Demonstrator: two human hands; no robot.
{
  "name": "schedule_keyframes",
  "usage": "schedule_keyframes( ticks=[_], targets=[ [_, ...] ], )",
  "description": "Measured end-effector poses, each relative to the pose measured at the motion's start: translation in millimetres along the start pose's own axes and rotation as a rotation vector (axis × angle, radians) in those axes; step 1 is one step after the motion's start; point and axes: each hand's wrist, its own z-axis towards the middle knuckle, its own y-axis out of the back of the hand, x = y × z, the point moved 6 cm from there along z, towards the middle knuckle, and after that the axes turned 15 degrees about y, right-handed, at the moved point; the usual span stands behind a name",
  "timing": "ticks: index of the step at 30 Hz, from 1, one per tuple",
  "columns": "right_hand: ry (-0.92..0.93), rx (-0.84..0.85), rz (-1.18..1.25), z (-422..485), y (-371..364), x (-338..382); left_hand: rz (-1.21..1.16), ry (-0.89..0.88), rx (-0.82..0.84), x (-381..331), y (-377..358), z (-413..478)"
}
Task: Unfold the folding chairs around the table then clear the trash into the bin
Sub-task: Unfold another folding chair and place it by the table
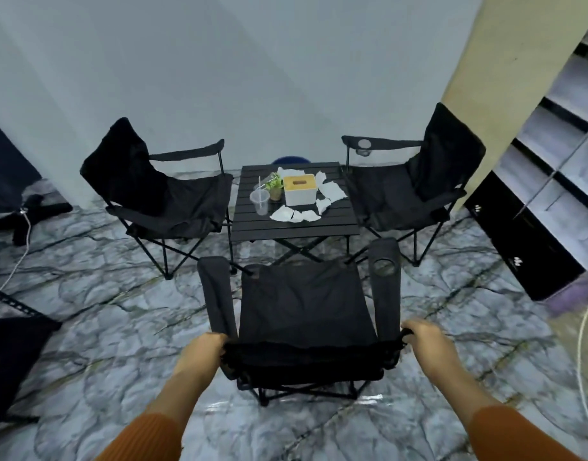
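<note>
A black folding chair [302, 311] stands opened right in front of me, facing the small black slatted table [286, 224]. My left hand [202, 351] grips the left top corner of its backrest and my right hand [425, 344] grips the right top corner. Two more black folding chairs stand unfolded, one left of the table [159, 194] and one right of it [419, 184]. Crumpled white tissues [294, 215] lie scattered on the table beside a clear plastic cup with a straw [260, 201]. A blue bin rim [291, 160] peeks out behind the table.
A white tissue box with a yellow lid [300, 189] and a small potted plant [275, 188] sit on the table. Black shelving [532, 237] lines the right side. A black stand with a white cable [23, 217] is at the left, near dark gear [10, 354].
</note>
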Motion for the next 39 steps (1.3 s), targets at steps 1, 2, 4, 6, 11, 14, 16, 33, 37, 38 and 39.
schedule_keyframes(
  ticks=[1,2,4,6,11,14,16,33,37,38,39],
  targets=[
    [-0.008,-0.012,0.013,7,-3,0,0.028,0.019,-0.016,5,0,5],
    [-0.004,-0.024,0.031,14,-4,4,0.049,0.031,-0.037,10,1,10],
    [0.009,-0.047,0.058,26,-7,18,0.071,0.055,-0.073,19,6,20],
    [0.060,-0.074,0.002,39,-4,35,0.057,0.065,-0.106,23,11,30],
    [0.061,-0.065,0.016,76,2,44,-0.015,0.063,-0.182,20,23,60],
    [0.061,-0.061,0.013,97,5,40,-0.045,0.072,-0.199,11,32,83],
    [0.071,-0.089,-0.017,111,11,40,-0.064,0.057,-0.216,5,38,96],
    [0.538,0.055,-0.081,98,14,50,-0.219,-0.117,-0.189,18,48,74],
    [0.448,0.228,-0.011,104,17,49,-0.191,-0.099,-0.067,16,53,84],
    [0.428,0.249,0.054,106,21,52,-0.196,-0.098,-0.022,14,57,88],
    [0.420,0.237,0.120,110,26,57,-0.218,-0.097,0.009,11,65,92]
  ],
)
